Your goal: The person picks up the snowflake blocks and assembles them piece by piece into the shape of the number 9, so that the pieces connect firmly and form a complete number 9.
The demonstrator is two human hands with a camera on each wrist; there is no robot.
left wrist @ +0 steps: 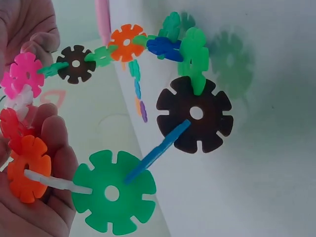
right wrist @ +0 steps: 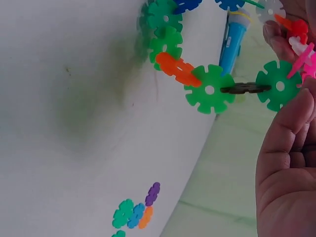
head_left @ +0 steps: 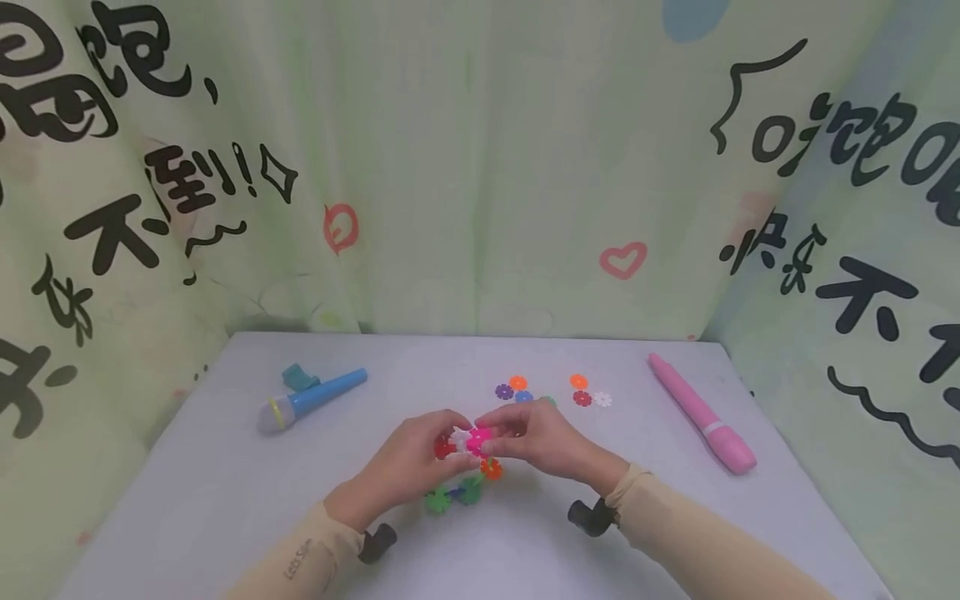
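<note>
A chain of slotted snowflake discs (left wrist: 98, 177) hangs in a loop below both hands, in green, black, blue, orange, white, red and pink. My left hand (head_left: 412, 454) holds it by the red disc (head_left: 443, 447), with an orange disc (left wrist: 42, 170) against the fingers in the left wrist view. With thumb and fingers, my right hand (head_left: 543, 439) pinches the pink disc (head_left: 477, 440). Between the two hands a white disc (head_left: 457, 439) meets the pink one. The loop's lower green discs (head_left: 437, 500) hang close over the table.
Loose discs, among them a red one (head_left: 582, 398) and a purple one (head_left: 504, 391), lie behind the hands on the white table (head_left: 225, 517). A blue toy microphone (head_left: 322, 396) and teal piece (head_left: 300, 377) lie left, a pink microphone-shaped toy (head_left: 701, 412) right. Curtains (head_left: 480, 167) hang behind.
</note>
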